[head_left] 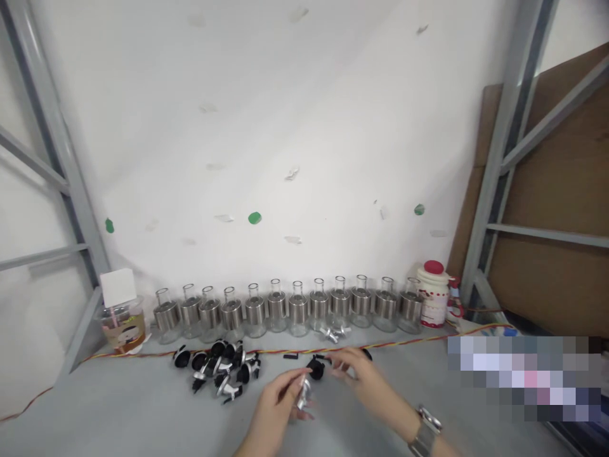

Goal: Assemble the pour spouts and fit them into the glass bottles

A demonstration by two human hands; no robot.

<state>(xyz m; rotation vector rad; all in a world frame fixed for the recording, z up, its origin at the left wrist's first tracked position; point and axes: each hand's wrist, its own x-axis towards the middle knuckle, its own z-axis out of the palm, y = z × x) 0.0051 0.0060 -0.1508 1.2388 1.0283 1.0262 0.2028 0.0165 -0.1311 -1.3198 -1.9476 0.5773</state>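
Note:
My left hand (280, 400) is closed around a shiny silver pourer piece (303, 393), partly hidden by the fingers. Just beyond it, a round black stopper part (316, 369) lies on the grey table. My right hand (359, 374), slightly blurred and with a watch on its wrist, reaches in from the right. Its fingers are apart, with the tips beside the black part; I make out nothing held in them. To the left lies a pile of black-and-silver pourer stoppers (219, 368). A small black strip (290, 357) rests near the cord.
A row of several glass bottles (298, 308) with steel sleeves stands along the wall. Silver pieces (334, 334) lie before them. A drink cup (122, 327) stands left, a white jar with red lid (432, 298) right. A red-yellow twisted cord (394, 344) crosses the table.

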